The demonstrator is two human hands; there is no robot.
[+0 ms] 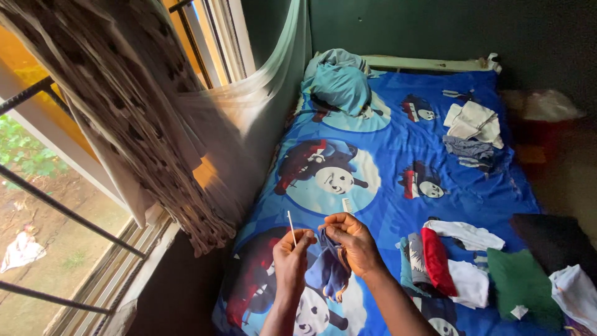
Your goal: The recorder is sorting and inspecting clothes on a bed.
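- A dark green wall (435,28) closes the room behind a bed that fills most of the view.
- The bed wears a bright blue sheet (398,143) printed with round cartoon train engines in red, black and white.
- At the left, a barred window (56,205) looks out on grass and bare soil; a patterned brown-and-cream curtain (143,118) hangs bunched over it beside the bed edge.
- A teal and grey bundle of cloth (339,81) lies at the head of the bed.
- Folded pale and grey clothes (474,130) rest near the far right edge.
- A heap of red, white, green and dark garments (491,267) sits at the near right, just beside the right forearm.
- The right hand (353,239) pinches a small blue garment (328,274), which hangs over the sheet between both hands.
- The left hand (292,255) has fingertips closed narrowly on a thin white stick (291,228), held upright.
- A small white tag (347,205) lies on the sheet just above the hands.
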